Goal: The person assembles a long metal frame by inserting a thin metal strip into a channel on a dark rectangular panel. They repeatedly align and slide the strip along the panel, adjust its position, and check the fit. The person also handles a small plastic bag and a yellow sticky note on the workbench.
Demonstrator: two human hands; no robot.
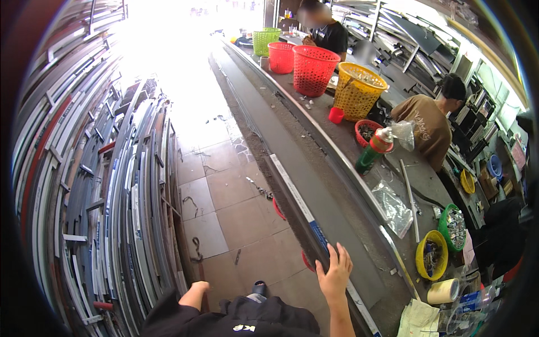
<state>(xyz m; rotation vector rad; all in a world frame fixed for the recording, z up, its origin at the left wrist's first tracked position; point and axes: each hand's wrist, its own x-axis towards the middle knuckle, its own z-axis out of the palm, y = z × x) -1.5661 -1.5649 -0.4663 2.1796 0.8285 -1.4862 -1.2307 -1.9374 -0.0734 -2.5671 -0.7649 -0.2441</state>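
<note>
My right hand [336, 272] grips the near end of a long dark metal profile [292, 185] that runs away from me along the front of a grey workbench [337, 140]. The fingers wrap over the profile's top edge beside a blue and white label strip. My left hand [200, 287] hangs low by my hip, fingers curled, holding nothing that I can see. My dark sleeve and clothing fill the lower edge.
Racks of long metal profiles [101, 185] line the left wall. A tiled floor [219, 191] aisle runs between. The bench holds red [312, 68], yellow [358, 84] and green [265, 40] baskets, a green spray bottle [371, 153], small bowls of parts [431, 255] and tape [443, 291]. Two people work behind it.
</note>
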